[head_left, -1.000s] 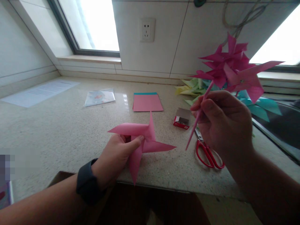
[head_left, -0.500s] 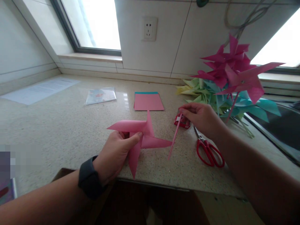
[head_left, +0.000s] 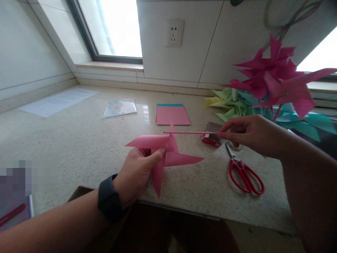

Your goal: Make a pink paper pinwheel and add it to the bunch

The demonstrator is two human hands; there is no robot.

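A pink paper pinwheel [head_left: 172,158] is pinched at its middle by my left hand [head_left: 139,167], the thumb pressed on the folded tips. Some of my left fingers are hidden behind the paper. My right hand [head_left: 250,135] grips one end of a thin pink paper stick [head_left: 188,133]. The stick lies level, its free end passing across the pinwheel's upper blade; whether they touch I cannot tell. Below the right hand are a small red open box [head_left: 212,140] and red-handled scissors [head_left: 243,172] on the counter. A roll of clear tape [head_left: 235,146] shows partly under that hand.
Stacked pink and blue paper squares [head_left: 173,115] lie near the wall. A clear packet [head_left: 120,108] and a printed sheet [head_left: 59,102] are farther left. Finished pinwheels [head_left: 279,84] in pink, yellow, green and blue pile up at the right. The counter's front edge [head_left: 181,211] runs close by.
My right hand has moved right and swung the pink stick from hanging downward to level, across the pinwheel's upper blade. The left hand keeps its hold. The view has shifted slightly.
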